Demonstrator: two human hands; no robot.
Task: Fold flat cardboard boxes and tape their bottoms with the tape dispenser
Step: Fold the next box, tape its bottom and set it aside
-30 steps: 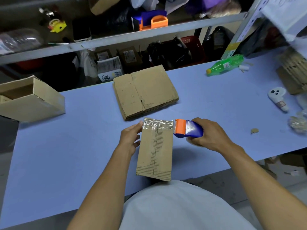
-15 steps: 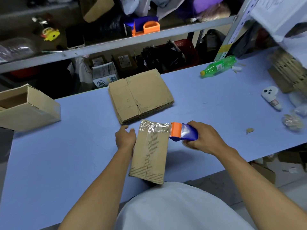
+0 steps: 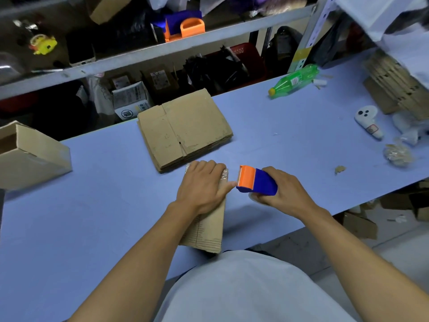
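A folded cardboard box (image 3: 206, 228) lies bottom-up on the blue table (image 3: 92, 217) just in front of me, with clear tape across its far end. My left hand (image 3: 204, 184) lies flat on that taped end, fingers straight, pressing down. Right beside the box, my right hand (image 3: 281, 194) grips the blue and orange tape dispenser (image 3: 255, 181), whose orange head points at the box's right edge and sits just off it. A stack of flat cardboard boxes (image 3: 185, 129) lies behind the box.
An assembled open box (image 3: 30, 156) stands at the table's left. A green bottle (image 3: 294, 81), a white ghost toy (image 3: 369, 122), crumpled wrap (image 3: 398, 154) and stacked cardboard (image 3: 401, 89) lie at the right. Cluttered shelves (image 3: 162, 49) run behind the table.
My left hand has moved from the box's left side onto its taped top and now presses there. The dispenser has drawn slightly away from the box's right edge.
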